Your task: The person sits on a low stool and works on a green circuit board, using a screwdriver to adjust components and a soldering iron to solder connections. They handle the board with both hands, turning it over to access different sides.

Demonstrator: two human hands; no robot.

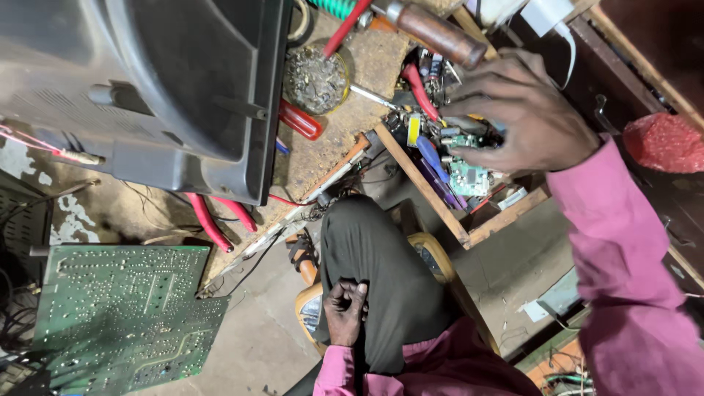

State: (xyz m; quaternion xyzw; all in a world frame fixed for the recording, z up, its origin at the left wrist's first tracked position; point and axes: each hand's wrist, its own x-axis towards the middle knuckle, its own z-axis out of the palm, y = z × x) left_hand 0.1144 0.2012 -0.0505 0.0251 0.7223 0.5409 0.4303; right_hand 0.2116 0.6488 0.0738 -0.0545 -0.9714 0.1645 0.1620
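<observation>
Head view: right hand (524, 110) digs, fingers spread, among small circuit boards (468, 176) in the wooden drawer (440, 213); left hand (345, 312) rests clenched on the knee. Sharp solder points could prick fingers.

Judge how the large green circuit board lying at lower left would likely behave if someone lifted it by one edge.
The large green circuit board is a broad, thin, flat sheet, so it would probably stay stiff with slight flex. It looks light for its area. Its face is studded with solder points, so it is likely fragile and prickly to grip. Being flat, it should slide rather than roll.
</observation>
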